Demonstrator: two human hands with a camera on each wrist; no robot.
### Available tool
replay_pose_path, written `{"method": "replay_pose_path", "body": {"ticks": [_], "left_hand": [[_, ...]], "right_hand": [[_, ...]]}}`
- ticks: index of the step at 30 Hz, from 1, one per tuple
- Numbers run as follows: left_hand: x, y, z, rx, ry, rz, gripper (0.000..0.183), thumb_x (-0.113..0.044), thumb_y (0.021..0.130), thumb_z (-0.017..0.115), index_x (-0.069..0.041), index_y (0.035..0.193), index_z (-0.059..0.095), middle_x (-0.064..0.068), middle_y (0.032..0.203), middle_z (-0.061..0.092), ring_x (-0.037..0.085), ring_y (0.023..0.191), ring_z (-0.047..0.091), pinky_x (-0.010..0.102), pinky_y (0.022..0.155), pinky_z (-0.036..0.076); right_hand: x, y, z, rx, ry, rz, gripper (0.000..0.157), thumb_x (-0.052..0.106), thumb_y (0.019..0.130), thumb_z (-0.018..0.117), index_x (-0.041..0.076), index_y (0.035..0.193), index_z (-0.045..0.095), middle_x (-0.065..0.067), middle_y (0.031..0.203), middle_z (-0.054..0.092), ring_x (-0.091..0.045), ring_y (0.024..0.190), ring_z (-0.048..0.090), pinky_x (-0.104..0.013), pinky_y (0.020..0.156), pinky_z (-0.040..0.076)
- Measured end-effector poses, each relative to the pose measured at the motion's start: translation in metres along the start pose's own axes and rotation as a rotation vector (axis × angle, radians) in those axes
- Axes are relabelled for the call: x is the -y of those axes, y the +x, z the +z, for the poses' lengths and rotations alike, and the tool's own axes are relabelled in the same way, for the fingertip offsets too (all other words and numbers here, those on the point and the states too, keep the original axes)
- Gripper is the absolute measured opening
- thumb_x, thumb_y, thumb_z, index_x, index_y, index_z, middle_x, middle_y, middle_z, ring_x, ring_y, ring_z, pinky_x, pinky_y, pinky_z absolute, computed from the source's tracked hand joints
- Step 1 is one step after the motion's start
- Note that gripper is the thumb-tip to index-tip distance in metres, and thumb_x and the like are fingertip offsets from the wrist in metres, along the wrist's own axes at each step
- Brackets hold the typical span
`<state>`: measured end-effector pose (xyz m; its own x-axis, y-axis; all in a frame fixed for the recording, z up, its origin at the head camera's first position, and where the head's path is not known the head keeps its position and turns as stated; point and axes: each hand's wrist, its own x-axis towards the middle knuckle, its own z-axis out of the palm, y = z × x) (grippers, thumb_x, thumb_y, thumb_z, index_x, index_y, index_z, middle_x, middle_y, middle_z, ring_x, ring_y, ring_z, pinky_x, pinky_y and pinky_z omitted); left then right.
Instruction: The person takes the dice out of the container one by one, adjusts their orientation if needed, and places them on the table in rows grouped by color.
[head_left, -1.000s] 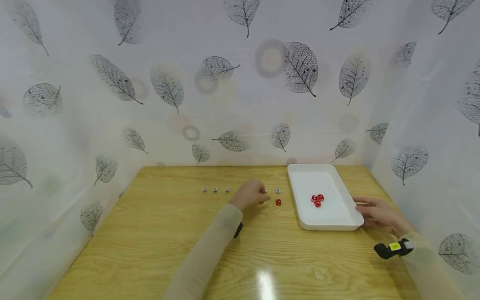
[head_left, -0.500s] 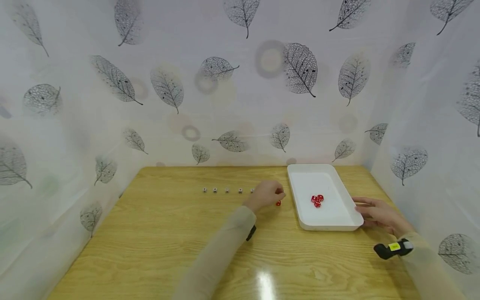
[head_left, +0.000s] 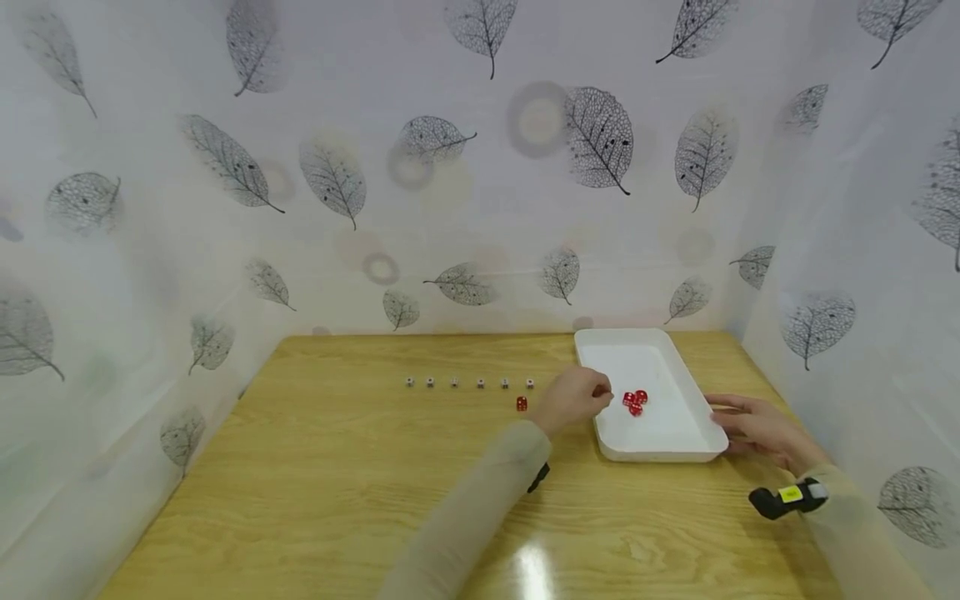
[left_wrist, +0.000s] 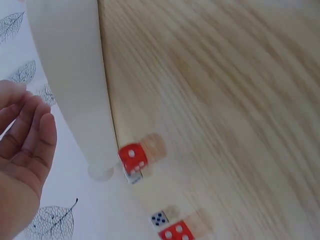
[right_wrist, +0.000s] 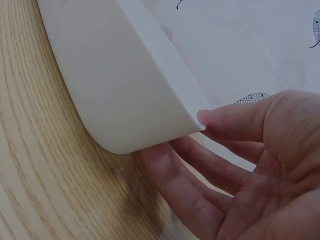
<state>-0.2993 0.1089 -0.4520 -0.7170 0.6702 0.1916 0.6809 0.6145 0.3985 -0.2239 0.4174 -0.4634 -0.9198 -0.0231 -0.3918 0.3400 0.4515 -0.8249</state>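
Note:
My left hand (head_left: pixel 573 398) hangs over the left rim of a white tray (head_left: pixel 630 358), its fingers loosely bent. No object shows between them in the left wrist view. Three red dice (head_left: pixel 636 409) sit together inside the tray, just right of those fingertips. On the table left of the tray lies a red die (head_left: pixel 522 403). Another red die (left_wrist: pixel 133 159), hidden behind my hand in the head view, stands by the tray's wall. My right hand (right_wrist: pixel 240 155) grips the tray's right side, thumb on the rim and fingers against the outside.
Several small white dice (head_left: pixel 481 383) form a row across the wooden table (head_left: pixel 337 467). One white die (left_wrist: pixel 134 176) stands close behind the red die by the tray. A leaf-printed curtain (head_left: pixel 480 208) surrounds the table at the back and sides.
My left hand has moved right, from beside the red die on the table to over the tray's left rim. That die remains on the table. My right hand has stayed on the tray.

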Motion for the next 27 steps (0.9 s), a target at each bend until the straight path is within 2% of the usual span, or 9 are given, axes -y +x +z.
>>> {"method": "replay_pose_path", "body": {"ticks": [8, 13, 16, 20, 27], "left_hand": [[-0.017, 0.007, 0.015, -0.010, 0.020, 0.031, 0.013, -0.022, 0.096, 0.063, -0.018, 0.089, 0.072, -0.012, 0.077, 0.063, 0.000, 0.066, 0.051, 0.009, 0.057, 0.039], [-0.027, 0.012, 0.024, 0.039, 0.030, 0.034, 0.007, -0.020, 0.094, 0.066, -0.019, 0.093, 0.073, -0.013, 0.084, 0.067, -0.002, 0.071, 0.053, 0.008, 0.062, 0.041], [-0.031, 0.016, 0.032, 0.067, 0.102, 0.036, 0.012, -0.019, 0.093, 0.067, -0.019, 0.104, 0.073, -0.012, 0.092, 0.068, -0.002, 0.079, 0.055, 0.009, 0.069, 0.042], [-0.033, 0.021, 0.042, 0.070, 0.212, 0.037, 0.020, -0.020, 0.094, 0.066, -0.020, 0.114, 0.070, -0.011, 0.098, 0.068, -0.001, 0.086, 0.057, 0.011, 0.076, 0.045], [-0.035, 0.024, 0.048, 0.094, 0.271, 0.012, 0.021, -0.018, 0.095, 0.062, -0.023, 0.115, 0.068, -0.011, 0.096, 0.066, 0.002, 0.088, 0.057, 0.013, 0.076, 0.045]], "right_hand": [[-0.003, 0.000, -0.001, 0.020, 0.034, -0.023, 0.069, 0.024, 0.102, 0.051, -0.006, 0.152, 0.016, -0.033, 0.143, 0.042, -0.011, 0.099, 0.064, -0.038, 0.085, 0.058], [-0.004, 0.002, -0.002, 0.027, 0.064, -0.028, 0.070, 0.024, 0.101, 0.053, -0.007, 0.152, 0.015, -0.024, 0.136, 0.053, -0.011, 0.097, 0.065, -0.038, 0.084, 0.058], [-0.005, 0.002, -0.001, 0.022, 0.072, -0.020, 0.070, 0.024, 0.101, 0.054, -0.006, 0.153, 0.017, -0.020, 0.134, 0.055, -0.011, 0.097, 0.065, -0.038, 0.084, 0.058], [-0.006, 0.001, -0.001, 0.016, 0.067, -0.013, 0.070, 0.025, 0.101, 0.054, -0.005, 0.153, 0.017, -0.019, 0.134, 0.055, -0.011, 0.096, 0.065, -0.037, 0.083, 0.058], [-0.002, -0.001, -0.001, 0.014, 0.052, -0.013, 0.071, 0.026, 0.101, 0.054, -0.005, 0.153, 0.016, -0.023, 0.134, 0.054, -0.010, 0.094, 0.064, -0.035, 0.082, 0.058]]}}
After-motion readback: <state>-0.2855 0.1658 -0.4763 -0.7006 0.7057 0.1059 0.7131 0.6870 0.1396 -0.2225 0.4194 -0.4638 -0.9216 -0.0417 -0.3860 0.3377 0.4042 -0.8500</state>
